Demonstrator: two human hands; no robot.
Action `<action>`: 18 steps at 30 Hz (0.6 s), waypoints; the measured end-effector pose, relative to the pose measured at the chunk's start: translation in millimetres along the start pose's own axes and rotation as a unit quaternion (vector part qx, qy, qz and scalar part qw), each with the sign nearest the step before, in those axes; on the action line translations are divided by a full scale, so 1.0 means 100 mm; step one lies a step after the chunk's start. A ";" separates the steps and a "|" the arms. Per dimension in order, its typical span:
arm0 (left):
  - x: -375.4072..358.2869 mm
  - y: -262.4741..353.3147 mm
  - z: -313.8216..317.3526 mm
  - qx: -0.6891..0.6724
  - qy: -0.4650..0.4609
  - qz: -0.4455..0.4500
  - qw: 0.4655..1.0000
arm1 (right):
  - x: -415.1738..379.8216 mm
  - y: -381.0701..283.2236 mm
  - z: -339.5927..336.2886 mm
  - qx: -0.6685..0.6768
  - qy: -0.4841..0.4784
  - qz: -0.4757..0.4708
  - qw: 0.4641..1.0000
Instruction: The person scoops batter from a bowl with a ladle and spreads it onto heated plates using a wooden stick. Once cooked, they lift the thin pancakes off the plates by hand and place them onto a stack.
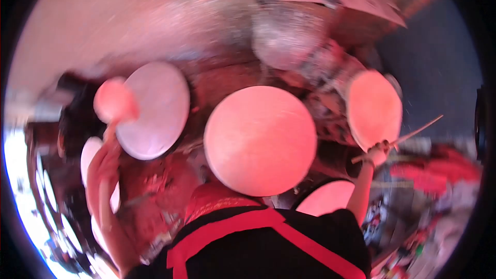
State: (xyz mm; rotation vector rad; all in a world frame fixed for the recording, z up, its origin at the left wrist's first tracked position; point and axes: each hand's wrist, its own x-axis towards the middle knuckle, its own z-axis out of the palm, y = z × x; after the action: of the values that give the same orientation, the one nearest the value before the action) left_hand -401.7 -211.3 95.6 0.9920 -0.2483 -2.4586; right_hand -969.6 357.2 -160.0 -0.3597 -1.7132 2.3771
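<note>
In the head view my left hand (106,161) is raised at the left, smeared by motion. It appears closed round the narrow lower end of a round pale thing (116,99), whose kind I cannot make out. This thing overlaps the edge of a large pale disc (157,111). At the right, my right hand (380,153) is closed round a thin wooden stick (421,130), which sticks out on both sides of the fist. The hand is at the lower edge of a tilted pale disc (374,107). Another large round disc (260,139) lies in front of my body.
A further disc (328,198) is partly hidden behind my right arm. Beyond the middle disc stands a bulky, shiny wrapped bundle (287,33). Red cloth (434,170) lies at the right. More pale discs (92,157) are partly covered by my left arm.
</note>
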 end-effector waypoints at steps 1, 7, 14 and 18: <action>0.11 0.06 -0.08 -0.045 -0.019 -0.067 0.997 | -0.71 -0.26 0.78 -0.133 0.029 -0.001 0.991; 0.94 -0.04 -0.18 0.328 0.034 0.005 0.944 | -2.97 0.17 1.99 -0.143 -0.301 0.340 0.879; 2.33 0.16 -1.30 0.794 0.029 0.349 0.498 | -5.74 0.86 2.50 -0.103 -0.391 0.228 0.886; 2.26 0.48 -1.24 0.780 0.040 0.421 0.460 | -6.33 1.29 2.32 -0.350 -0.359 -0.176 0.847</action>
State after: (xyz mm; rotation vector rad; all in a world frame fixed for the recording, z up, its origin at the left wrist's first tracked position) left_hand -440.5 -362.8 -115.2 0.9721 -2.4624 -0.6338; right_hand -438.7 -77.6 -158.6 0.8109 -2.6416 1.6129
